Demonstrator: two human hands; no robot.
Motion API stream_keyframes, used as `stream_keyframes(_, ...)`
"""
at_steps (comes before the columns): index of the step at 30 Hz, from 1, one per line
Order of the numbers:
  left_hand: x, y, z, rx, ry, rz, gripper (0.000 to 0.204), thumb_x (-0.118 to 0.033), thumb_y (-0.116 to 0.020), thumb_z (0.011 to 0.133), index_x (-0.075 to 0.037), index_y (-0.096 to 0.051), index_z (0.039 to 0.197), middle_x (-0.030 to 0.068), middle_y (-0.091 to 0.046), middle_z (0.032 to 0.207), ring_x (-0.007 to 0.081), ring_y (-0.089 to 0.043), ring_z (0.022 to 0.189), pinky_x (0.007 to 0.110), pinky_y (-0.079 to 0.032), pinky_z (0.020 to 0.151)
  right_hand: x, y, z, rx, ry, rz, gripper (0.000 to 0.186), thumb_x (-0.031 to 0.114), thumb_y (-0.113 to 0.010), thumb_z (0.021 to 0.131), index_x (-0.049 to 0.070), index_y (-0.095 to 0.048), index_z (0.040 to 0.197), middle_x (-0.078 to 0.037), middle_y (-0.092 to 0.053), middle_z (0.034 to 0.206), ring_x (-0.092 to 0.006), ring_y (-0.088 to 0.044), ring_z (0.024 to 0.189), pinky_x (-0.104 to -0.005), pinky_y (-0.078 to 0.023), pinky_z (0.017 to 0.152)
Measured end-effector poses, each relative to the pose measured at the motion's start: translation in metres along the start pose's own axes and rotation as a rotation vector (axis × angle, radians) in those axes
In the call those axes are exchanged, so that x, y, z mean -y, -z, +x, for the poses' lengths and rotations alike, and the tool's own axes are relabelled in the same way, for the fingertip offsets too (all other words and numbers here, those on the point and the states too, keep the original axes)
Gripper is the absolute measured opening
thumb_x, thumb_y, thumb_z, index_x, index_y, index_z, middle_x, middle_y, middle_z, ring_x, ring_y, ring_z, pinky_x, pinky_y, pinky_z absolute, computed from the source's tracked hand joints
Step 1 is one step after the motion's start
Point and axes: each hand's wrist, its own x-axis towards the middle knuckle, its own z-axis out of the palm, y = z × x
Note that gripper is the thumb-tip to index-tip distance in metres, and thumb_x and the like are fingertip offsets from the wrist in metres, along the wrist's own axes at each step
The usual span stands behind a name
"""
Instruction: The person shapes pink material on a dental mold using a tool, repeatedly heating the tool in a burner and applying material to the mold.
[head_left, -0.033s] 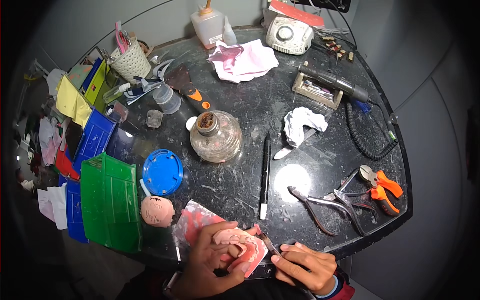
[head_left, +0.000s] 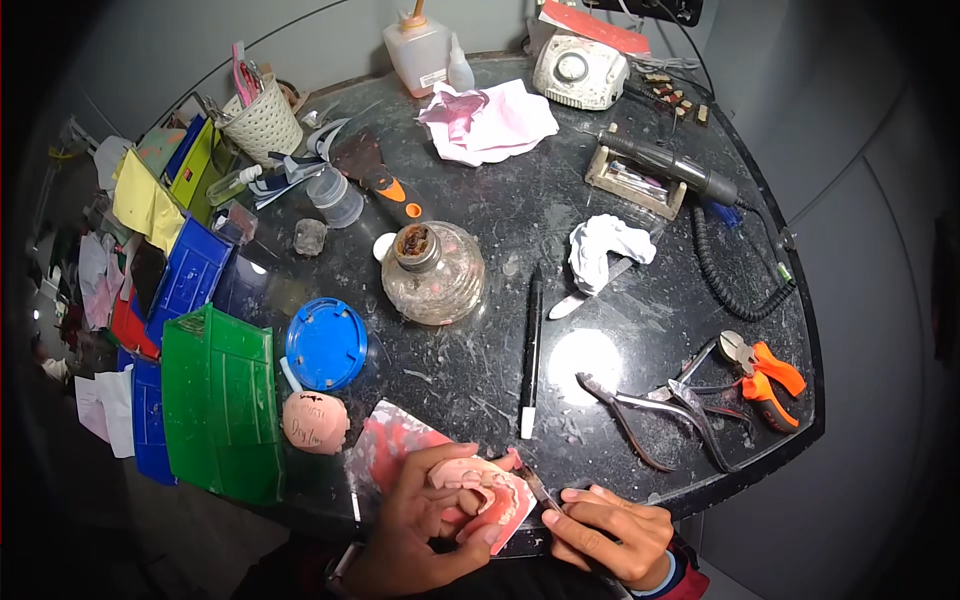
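At the front edge of the table my left hand [head_left: 420, 530] is closed round a pink dental cast [head_left: 465, 473] with pink-red wax and a row of teeth on it. My right hand [head_left: 610, 530] grips a wax knife [head_left: 540, 488], its thin blade pointing up and left beside the cast. By the blade's tip is a small pink piece of wax [head_left: 510, 460]; whether they touch I cannot tell. Beneath the cast lies a wax-smeared sheet [head_left: 385, 440]. Left of it rests another pink cast [head_left: 315, 422] with handwriting on it.
A glass burner bottle [head_left: 435, 285] stands mid-table, with a black pen [head_left: 532, 350] to its right. Pliers [head_left: 665, 400] and orange-handled cutters [head_left: 765, 380] lie at the right. Green bin [head_left: 225, 400] and blue lid [head_left: 327, 343] are left. A corded handpiece [head_left: 680, 165] rests back right.
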Motion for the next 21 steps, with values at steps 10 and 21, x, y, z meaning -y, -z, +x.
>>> stream_keyframes(10, 0.005, 0.007, 0.003, 0.192, -0.045, 0.107, 0.060, 0.015, -0.050, 0.071, 0.000, -0.020, 0.120, 0.0248, -0.045, 0.113, 0.0198, -0.049, 0.106, 0.025, -0.045, 0.081, 0.002, -0.006, 0.002, -0.046, -0.014, 0.002, 0.034, 0.003, -0.073, 0.053, 0.007, -0.066, 0.087, -0.004, -0.055, 0.068, -0.0191, -0.062, 0.066, -0.0280, -0.055, 0.061)
stream_keyframes(21, -0.013, 0.012, -0.012, -0.057, 0.015, -0.473, 0.056, 0.002, -0.051, 0.075, 0.001, -0.021, 0.123, 0.0216, -0.043, 0.111, 0.0175, -0.050, 0.092, 0.026, -0.043, 0.077, 0.013, 0.011, 0.010, -0.176, -0.012, 0.142, 0.019, -0.002, -0.067, 0.064, -0.003, -0.060, 0.082, -0.016, -0.059, 0.071, -0.0261, -0.062, 0.067, -0.0323, -0.052, 0.063)
